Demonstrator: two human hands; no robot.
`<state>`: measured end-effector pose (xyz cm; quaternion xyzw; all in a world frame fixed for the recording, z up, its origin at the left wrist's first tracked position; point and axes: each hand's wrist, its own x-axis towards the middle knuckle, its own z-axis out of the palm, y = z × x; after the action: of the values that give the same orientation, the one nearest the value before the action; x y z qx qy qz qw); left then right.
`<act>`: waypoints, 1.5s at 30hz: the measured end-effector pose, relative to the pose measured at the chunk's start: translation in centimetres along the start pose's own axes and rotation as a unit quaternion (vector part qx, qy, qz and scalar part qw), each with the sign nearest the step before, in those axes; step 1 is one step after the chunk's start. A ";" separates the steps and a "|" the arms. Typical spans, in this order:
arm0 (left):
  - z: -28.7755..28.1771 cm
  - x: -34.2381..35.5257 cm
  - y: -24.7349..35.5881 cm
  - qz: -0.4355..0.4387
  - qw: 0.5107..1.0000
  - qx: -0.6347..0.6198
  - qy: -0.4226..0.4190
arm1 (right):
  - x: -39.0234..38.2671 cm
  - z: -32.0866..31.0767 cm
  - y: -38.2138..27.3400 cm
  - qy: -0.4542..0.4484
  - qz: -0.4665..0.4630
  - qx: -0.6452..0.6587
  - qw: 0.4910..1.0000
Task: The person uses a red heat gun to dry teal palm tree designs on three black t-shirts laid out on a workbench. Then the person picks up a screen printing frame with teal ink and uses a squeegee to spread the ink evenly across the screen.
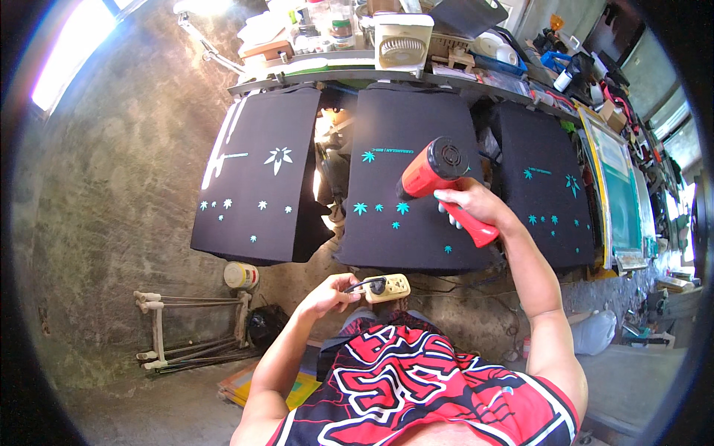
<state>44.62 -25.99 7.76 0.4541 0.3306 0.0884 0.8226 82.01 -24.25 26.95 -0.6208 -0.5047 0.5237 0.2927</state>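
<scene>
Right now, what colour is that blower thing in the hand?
The heat gun in the right hand is red, seen in the head view.

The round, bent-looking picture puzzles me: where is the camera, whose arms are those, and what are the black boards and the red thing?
The camera sits on a person's head and looks down, so the arms coming in from the bottom are that person's own. Its wide lens bends straight edges, which gives the round look. There is no machine here, only two bare hands. The right hand grips a red heat gun by its handle, with its nozzle pointing down toward the middle black board. The left hand holds a black plug at a cream power strip. Three black boards hang side by side, each carrying black cloth printed with small leaf shapes in teal or white. Behind them, a cluttered shelf carries a small white fan and jars. A printing screen frame leans at the right.
</scene>
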 end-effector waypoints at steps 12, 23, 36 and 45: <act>-4.4 -1.9 0.8 0.007 1.000 0.007 0.009 | 3.5 5.9 -2.6 -0.064 0.035 -0.003 0.997; -7.3 -1.8 1.1 -0.017 0.999 -0.022 -0.027 | 3.9 7.3 -2.6 -0.041 0.067 0.006 0.997; -6.3 0.2 1.9 -0.016 0.999 -0.006 -0.050 | 0.8 3.5 -1.0 0.036 0.066 0.035 0.997; -0.6 4.0 1.8 -0.029 0.994 -0.058 -0.082 | -6.0 -6.1 1.4 0.135 0.100 0.002 0.986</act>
<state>47.57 -22.76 7.15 0.4012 0.2689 0.0462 0.8744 88.58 -29.25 29.51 -0.7329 -0.3947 0.4623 0.3055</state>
